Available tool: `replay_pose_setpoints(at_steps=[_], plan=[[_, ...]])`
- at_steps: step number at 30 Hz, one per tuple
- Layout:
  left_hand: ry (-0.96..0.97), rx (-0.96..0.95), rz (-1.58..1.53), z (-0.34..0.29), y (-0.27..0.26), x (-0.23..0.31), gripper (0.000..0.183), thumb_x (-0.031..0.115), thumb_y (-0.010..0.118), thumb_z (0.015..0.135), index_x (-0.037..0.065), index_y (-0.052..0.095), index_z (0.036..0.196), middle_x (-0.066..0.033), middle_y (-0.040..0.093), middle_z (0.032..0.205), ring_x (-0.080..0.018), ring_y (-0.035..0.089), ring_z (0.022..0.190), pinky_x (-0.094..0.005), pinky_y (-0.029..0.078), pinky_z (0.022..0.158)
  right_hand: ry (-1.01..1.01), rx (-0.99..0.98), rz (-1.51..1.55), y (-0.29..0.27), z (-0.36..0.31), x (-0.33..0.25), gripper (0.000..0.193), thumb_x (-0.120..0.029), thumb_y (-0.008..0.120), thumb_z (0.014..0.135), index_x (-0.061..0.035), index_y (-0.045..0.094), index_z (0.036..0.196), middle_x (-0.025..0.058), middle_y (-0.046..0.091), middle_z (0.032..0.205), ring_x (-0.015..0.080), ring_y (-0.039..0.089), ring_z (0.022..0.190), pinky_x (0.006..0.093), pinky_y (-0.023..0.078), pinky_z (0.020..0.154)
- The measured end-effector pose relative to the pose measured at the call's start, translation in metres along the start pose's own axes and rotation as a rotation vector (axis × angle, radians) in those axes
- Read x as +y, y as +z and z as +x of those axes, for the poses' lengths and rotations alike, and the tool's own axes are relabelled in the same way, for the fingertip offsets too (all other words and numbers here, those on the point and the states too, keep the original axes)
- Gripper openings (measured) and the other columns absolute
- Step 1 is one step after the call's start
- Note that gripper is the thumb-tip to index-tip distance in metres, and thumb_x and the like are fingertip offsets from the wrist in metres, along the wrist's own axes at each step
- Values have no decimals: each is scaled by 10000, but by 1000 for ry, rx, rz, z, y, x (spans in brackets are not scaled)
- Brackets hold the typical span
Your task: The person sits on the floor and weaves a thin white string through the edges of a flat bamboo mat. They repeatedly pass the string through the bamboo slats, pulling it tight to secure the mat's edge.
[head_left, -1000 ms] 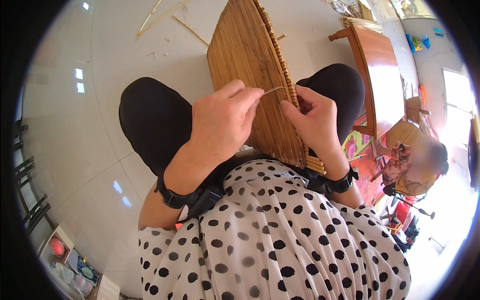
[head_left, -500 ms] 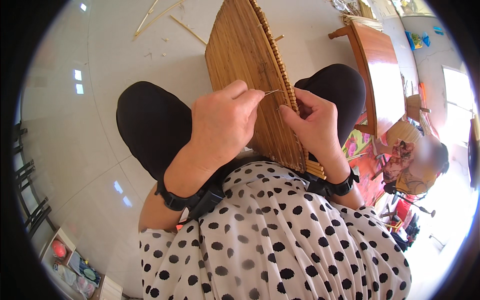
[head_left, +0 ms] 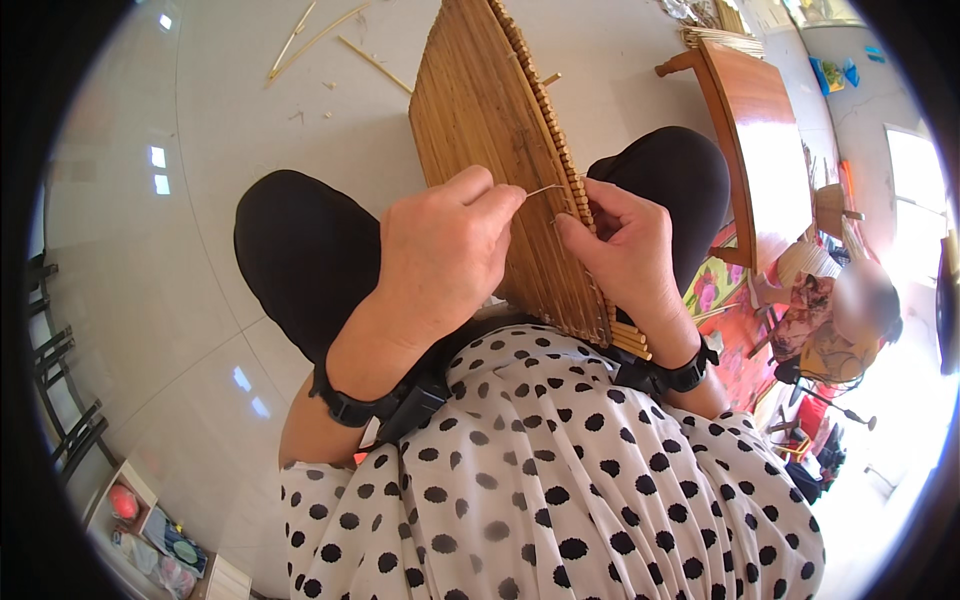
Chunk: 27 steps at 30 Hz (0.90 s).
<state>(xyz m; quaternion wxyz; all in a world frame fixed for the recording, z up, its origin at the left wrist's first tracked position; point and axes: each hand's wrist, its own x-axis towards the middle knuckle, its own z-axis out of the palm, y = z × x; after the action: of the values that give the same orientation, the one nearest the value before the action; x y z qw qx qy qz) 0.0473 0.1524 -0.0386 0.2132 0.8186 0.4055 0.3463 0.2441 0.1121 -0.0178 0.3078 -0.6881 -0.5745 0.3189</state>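
A brown panel of narrow bamboo-like strips (head_left: 480, 105) stands tilted between my knees, with a row of round stick ends along its right edge (head_left: 545, 105). My left hand (head_left: 440, 250) is closed in a pinch on a thin pale strand (head_left: 542, 189), which runs to the panel near that edge. Whether it is thread or wire, I cannot tell. My right hand (head_left: 632, 250) grips the panel's right edge, thumb on the front face, fingers partly hidden behind it. Several light round sticks (head_left: 630, 342) stick out at the panel's lower right corner.
Loose thin sticks (head_left: 375, 65) lie on the pale tiled floor (head_left: 200, 250). A low wooden table (head_left: 755, 130) stands at the right, with stick bundles (head_left: 722, 42) beyond it. Another person (head_left: 840, 320) sits at the far right. An open box of items (head_left: 150, 535) is at the lower left.
The strand's visible part now looks like a single straight line, where two strands showed before. Both hands and the panel have shifted only slightly.
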Motion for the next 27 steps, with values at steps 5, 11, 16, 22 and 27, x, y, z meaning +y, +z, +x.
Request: replay_pose_setpoints(at_steps=[5,11,16,22,27], plan=[[34,-32,43,4,-2,3,112,26,697,793,80,695,891,-46,569,764,-257,633,646,-375,487,521,-8,-7,-17,-2,0,0,319,-105,751,790,7,716,1088,103,616,696,103,530,571,265,481,574],[26,-17,-26,7,3,-2,116,9,690,793,74,686,890,-55,591,770,-275,636,662,-383,484,527,-52,-27,-26,-6,0,4,319,-92,749,782,26,712,1076,115,613,695,119,526,562,274,478,567],[-39,-20,-77,5,4,3,71,23,691,837,62,677,895,-75,623,788,-307,632,657,-390,486,546,-70,-35,19,-7,0,4,324,-91,756,773,42,712,1066,125,642,720,124,556,576,278,487,570],[-237,-92,-132,0,-13,-2,70,58,707,861,50,650,901,-95,653,788,-322,638,656,-384,488,563,-77,-9,120,5,1,2,331,-102,775,756,47,725,1048,120,701,874,142,601,601,272,501,583],[-311,-264,19,1,-36,2,58,10,690,881,16,642,912,-114,618,690,-238,578,563,-310,447,540,-68,-130,374,11,5,6,338,-74,793,756,41,722,1066,88,680,957,91,548,604,235,456,563]])
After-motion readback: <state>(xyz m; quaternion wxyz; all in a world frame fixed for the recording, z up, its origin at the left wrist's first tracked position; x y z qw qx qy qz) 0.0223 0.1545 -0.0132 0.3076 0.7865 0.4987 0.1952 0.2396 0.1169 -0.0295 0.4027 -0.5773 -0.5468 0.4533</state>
